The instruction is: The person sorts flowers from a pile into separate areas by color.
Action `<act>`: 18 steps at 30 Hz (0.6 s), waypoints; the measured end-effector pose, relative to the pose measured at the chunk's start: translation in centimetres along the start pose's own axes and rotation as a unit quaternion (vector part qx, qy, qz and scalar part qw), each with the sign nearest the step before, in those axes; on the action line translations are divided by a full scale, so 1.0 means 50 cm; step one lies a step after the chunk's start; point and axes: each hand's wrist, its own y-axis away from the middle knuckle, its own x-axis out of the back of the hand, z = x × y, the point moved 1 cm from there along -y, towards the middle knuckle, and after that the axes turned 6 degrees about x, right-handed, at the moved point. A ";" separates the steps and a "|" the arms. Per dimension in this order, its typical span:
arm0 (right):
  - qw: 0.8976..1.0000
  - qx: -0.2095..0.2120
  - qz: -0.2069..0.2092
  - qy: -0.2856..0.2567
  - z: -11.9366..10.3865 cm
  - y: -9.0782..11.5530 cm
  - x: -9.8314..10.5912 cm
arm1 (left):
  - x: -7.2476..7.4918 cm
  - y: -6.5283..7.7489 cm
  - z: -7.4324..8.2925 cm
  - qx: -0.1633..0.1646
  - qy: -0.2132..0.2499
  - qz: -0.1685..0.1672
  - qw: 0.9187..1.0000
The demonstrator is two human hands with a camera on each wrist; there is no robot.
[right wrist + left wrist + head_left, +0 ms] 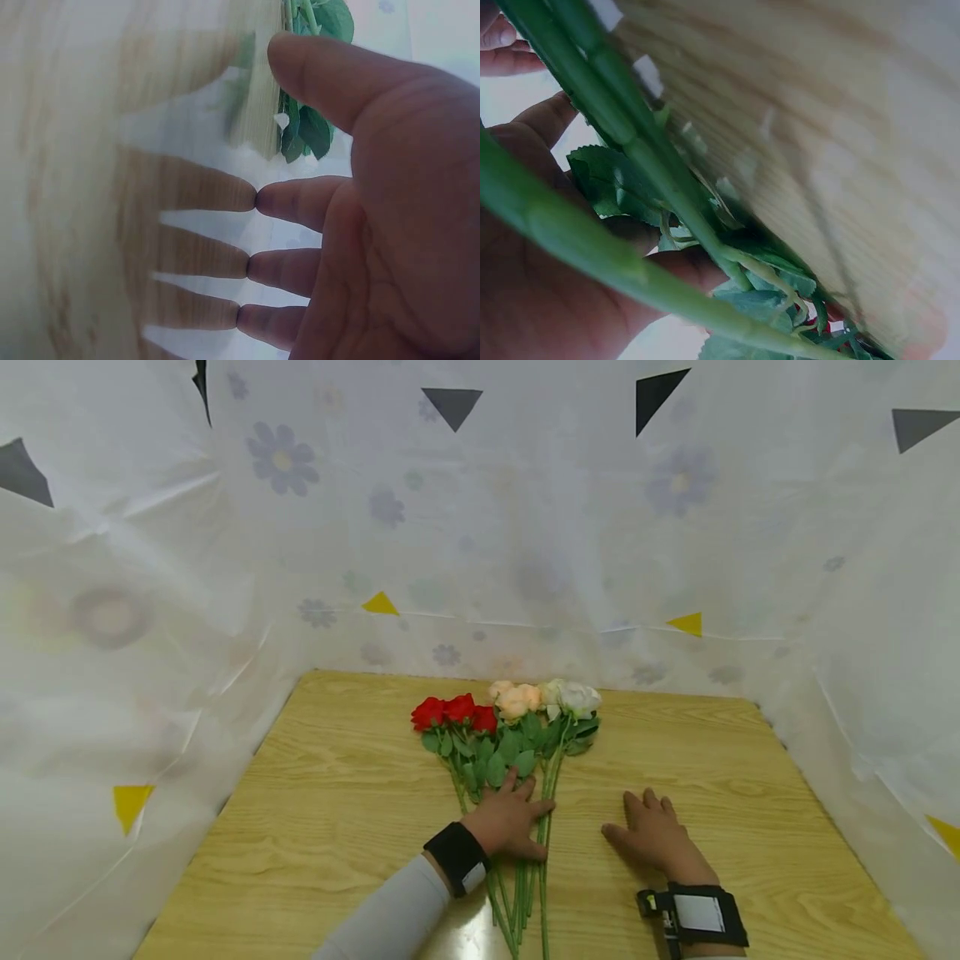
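Right wristband (708,914), black with a white patch, sits nearest the head camera, just behind the right hand (654,835). That hand: fingers extended and spread, holding nothing, fingertips touching the glossy wood-look table (337,793), thumb toward the flowers. Left hand (510,822) lies across the stems (521,897), fingers spread rather than wrapped; can't tell how firmly the palm presses. Stems run under it and out on the wearer's side; left wrist cam has them crossing right by the palm. Green leaves (507,747) are at its fingertips. Flower heads lie beyond it: red flowers (459,708) ahead and a bit left, peach flowers (519,702) about straight ahead, white flowers (579,700) ahead-right. Whole bunch is left of the right hand, apart from it. Left wristband (456,856), also black, sits behind the left hand.
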 end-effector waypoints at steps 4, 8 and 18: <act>1.000 -0.005 -0.004 0.000 0.025 0.013 0.008 | 0.005 0.001 -0.001 -0.007 0.004 -0.001 1.000; 1.000 -0.008 -0.005 -0.003 0.057 0.026 0.016 | 0.004 -0.001 -0.004 -0.012 0.003 0.005 1.000; 1.000 -0.018 0.001 0.001 0.124 0.062 0.043 | 0.009 0.007 -0.007 -0.035 0.037 0.011 0.999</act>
